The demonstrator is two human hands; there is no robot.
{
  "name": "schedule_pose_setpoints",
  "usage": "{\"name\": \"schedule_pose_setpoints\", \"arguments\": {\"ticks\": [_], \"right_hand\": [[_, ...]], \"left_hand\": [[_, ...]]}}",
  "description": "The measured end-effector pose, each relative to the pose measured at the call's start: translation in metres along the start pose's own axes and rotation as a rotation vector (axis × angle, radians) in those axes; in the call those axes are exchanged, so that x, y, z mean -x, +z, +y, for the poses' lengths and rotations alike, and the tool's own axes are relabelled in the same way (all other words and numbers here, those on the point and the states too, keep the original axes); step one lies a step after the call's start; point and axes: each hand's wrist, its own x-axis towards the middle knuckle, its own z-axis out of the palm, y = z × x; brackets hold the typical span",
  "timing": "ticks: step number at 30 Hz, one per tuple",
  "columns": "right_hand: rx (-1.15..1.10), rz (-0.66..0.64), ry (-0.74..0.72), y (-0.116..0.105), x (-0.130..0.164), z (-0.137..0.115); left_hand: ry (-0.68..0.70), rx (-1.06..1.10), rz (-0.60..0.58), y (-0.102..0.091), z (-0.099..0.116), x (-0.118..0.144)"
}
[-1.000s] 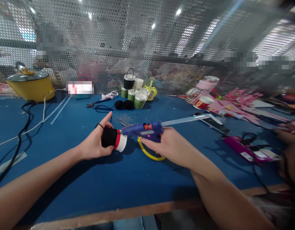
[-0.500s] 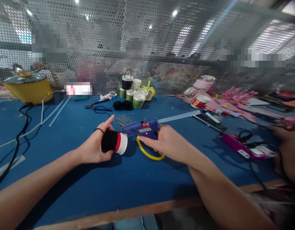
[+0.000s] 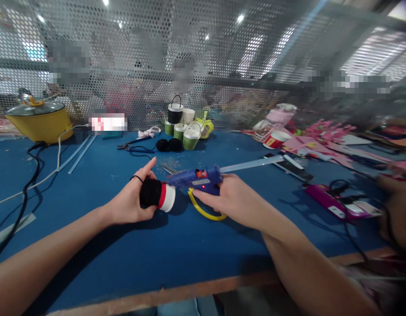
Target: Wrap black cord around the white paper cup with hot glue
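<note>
My left hand (image 3: 132,197) is wrapped around a small cup (image 3: 152,193) lying tilted on its side. Black yarn covers most of the cup, followed by a red band and a white rim that faces right. A strand of black yarn loops over a finger of this hand. In my right hand (image 3: 234,195) is a blue hot glue gun (image 3: 198,177), its small red light lit. The nozzle points left and meets the cup near its upper side; whether it touches is unclear. A long clear glue stick (image 3: 252,164) sticks out behind. A yellow curved tube (image 3: 206,213) hangs beneath the gun.
Behind stand several green, white and black cups (image 3: 191,138) beside two black yarn balls (image 3: 169,145) and pliers (image 3: 123,146). A yellow pot (image 3: 40,125) is at left. Right lie a phone (image 3: 290,169), a purple box (image 3: 337,202) with cables, and another person's blurred arm (image 3: 400,210).
The glue gun's rear end and glue stick have shifted slightly right and down. My left hand and the cup are nearly still.
</note>
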Motion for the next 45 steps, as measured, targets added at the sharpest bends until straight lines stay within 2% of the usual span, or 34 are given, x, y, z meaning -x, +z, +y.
{"name": "schedule_pose_setpoints", "arguments": {"ticks": [11, 20, 31, 45], "right_hand": [[0.044, -0.072, -0.011, 0.003, 0.008, 0.004], [0.049, -0.081, -0.034, 0.002, 0.012, -0.004], [0.095, -0.087, -0.060, 0.004, 0.013, -0.003], [0.009, 0.050, -0.042, 0.006, -0.006, 0.004]], "left_hand": [[-0.094, 0.094, 0.029, 0.000, 0.002, -0.003], [-0.155, 0.101, 0.035, -0.001, 0.000, -0.004], [-0.136, 0.089, 0.053, -0.001, -0.004, -0.004], [-0.037, 0.146, 0.017, 0.002, 0.000, -0.002]]}}
